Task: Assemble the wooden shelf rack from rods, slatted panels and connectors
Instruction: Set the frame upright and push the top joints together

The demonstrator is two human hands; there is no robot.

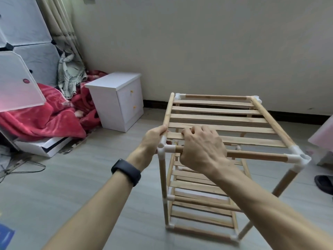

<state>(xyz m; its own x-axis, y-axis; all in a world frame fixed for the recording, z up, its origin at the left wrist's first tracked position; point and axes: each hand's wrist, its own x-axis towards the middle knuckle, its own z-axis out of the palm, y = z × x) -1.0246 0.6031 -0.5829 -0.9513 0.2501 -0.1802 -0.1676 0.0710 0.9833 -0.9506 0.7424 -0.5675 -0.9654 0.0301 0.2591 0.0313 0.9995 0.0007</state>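
While a pale wall (198, 42) fills the top of the view and a grey wood-look floor (81, 177) fills the bottom, the wooden shelf rack (196, 185) stands on that floor right of centre, near the wall and directly in front of the person. It has several tiers. Its top slatted panel (218, 117) is seated in a frame of rods, and lower slatted tiers show beneath it between the upright posts. A cabinet of translucent white panels (27, 20) stands at the far left, beside a beige curtain (59, 20). A red blanket (45, 112) is heaped on the floor below the cabinet. A white nightstand (111, 98) with two drawers stands between the blanket and the rack, apart from both. Both bare arms reach forward to the rack's near top edge. The right hand (201, 147) lies over the front rod (255, 156), with its fingers (191, 130) curled onto the nearest slat, gripping that edge. The left hand (155, 138) grips the left side rod (168, 110) just behind the corner, its fingers wrapped round the wood. Between the two hands sits the white front-left connector (164, 147), which joins the front rod, the side rod and the post below. A matching front-right connector (298, 157) caps the other end of the front rod. A black wristband (126, 171) circles the left wrist, and a dark slipper (324, 183) lies on the floor at the right edge.
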